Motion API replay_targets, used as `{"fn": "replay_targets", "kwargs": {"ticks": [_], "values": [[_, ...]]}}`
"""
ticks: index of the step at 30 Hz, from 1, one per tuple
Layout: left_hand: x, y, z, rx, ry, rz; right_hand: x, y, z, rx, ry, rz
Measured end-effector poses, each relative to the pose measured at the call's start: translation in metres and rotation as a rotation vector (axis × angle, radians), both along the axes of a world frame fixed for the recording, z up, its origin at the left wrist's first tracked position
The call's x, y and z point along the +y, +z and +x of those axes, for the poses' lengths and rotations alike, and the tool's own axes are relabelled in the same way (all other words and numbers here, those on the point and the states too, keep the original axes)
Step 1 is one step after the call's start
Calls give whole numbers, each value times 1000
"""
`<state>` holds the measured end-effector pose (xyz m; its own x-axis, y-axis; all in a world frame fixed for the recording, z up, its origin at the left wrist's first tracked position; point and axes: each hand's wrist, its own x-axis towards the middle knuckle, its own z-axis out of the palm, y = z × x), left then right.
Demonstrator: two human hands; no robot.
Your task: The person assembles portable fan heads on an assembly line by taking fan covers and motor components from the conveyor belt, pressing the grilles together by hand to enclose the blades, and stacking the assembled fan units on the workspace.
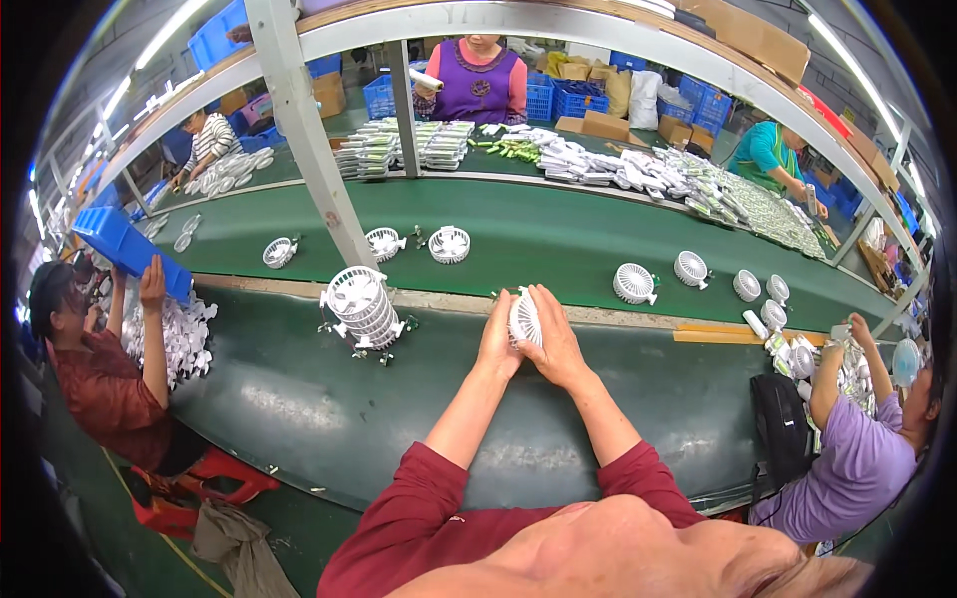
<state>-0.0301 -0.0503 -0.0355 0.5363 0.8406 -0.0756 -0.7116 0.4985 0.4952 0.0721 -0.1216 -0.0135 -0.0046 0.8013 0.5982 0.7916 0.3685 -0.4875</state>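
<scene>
A round white fan head (524, 319) with a slatted cage is pressed between my two hands, above the bench near the belt's edge. My left hand (497, 337) is closed on its left side, and my right hand (558, 341) wraps its right side. The palms hide part of the cage. To the left, a stack of several white fan cages (363, 307) stands on the dark green bench (299, 399). Beyond my hands, a single fan head (449, 244) lies on the green conveyor belt (538, 234), with another fan head (635, 283) to the right.
A steel post (309, 130) rises behind the stack. At left a co-worker lifts a blue crate (130, 249) over a pile of white parts (169, 334). A black backpack (781, 419) sits by the worker at right. Wooden strips (738, 336) edge the belt.
</scene>
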Motion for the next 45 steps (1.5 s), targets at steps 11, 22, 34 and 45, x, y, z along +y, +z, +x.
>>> {"fn": "replay_targets", "kwargs": {"ticks": [11, 22, 34, 45], "values": [[-27, 18, 10, 478, 662, 797, 7, -3, -15, 666, 337, -11], [0, -41, 19, 730, 574, 878, 62, -16, 66, 212, -194, 90], [5, -44, 21, 950, 523, 939, 63, -44, 77, -102, -391, 292], [-5, -24, 24, 810, 370, 884, 62, -38, 83, 279, -300, 145]]}}
